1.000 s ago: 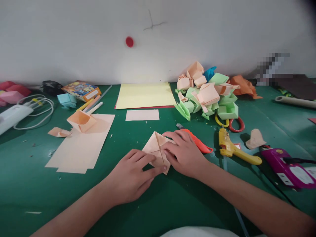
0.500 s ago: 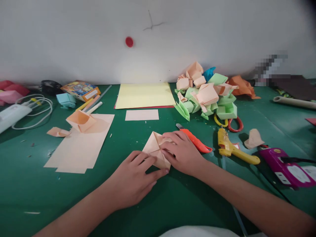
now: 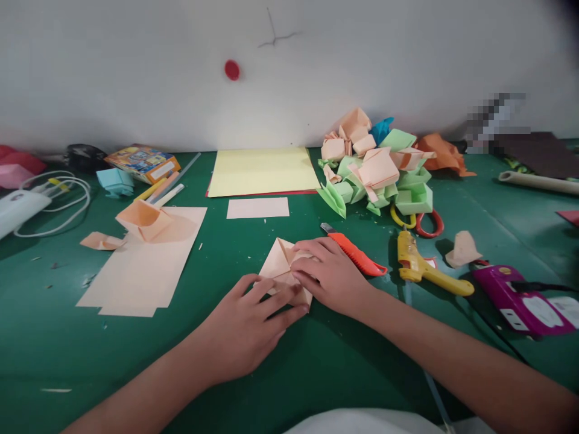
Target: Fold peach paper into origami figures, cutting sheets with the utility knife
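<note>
A peach sheet of folded paper [image 3: 277, 258] lies flat on the table between my hands, its creased flaps meeting near the middle. My left hand [image 3: 256, 319] rests across the near left part, its fingers spread and touching the paper. Over the right part, my right hand [image 3: 332, 274] has its fingers bent and pressed on the paper near the centre fold. Its fingers hide that side of the sheet. Just beyond the right hand lies an orange box cutter [image 3: 359, 253] with a short length of blade out.
Peach sheets [image 3: 140, 271] lie to the left under a folded paper box [image 3: 145, 220]. Yellow paper [image 3: 265, 172] lies at the back beside a pile of folded paper pieces [image 3: 377, 172]. To the right are a yellow glue gun [image 3: 423, 268], scissors [image 3: 429, 224] and a purple power strip [image 3: 525, 301].
The left hand's fingers have spread slightly farther over the near part of the paper. My right hand stays in nearly the same place on it. The whole view has shifted slightly.
</note>
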A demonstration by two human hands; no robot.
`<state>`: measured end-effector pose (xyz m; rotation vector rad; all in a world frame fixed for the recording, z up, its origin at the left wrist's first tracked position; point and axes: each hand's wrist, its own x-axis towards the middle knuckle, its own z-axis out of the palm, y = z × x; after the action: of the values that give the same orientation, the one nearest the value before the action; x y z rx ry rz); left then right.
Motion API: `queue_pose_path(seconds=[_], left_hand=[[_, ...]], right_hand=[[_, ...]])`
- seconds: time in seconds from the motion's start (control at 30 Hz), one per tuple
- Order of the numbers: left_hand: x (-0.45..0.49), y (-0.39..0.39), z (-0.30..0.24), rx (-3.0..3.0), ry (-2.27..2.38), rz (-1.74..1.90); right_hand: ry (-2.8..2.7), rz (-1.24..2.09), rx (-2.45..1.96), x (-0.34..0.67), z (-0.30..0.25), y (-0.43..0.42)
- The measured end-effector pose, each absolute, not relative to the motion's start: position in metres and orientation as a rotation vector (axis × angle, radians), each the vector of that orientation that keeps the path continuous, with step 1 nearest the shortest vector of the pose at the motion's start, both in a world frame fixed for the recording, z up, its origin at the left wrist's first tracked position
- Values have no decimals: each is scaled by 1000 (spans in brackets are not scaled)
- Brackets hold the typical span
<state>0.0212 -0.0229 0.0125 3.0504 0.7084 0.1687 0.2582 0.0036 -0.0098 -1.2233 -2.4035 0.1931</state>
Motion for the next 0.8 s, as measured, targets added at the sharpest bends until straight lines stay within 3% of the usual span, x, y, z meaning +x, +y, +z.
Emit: queue_pose_path(seconds=[0.8], left_hand=[[24, -28, -4, 2920, 568, 156]], right_hand=[[-2426, 226, -1198, 258, -9, 6]])
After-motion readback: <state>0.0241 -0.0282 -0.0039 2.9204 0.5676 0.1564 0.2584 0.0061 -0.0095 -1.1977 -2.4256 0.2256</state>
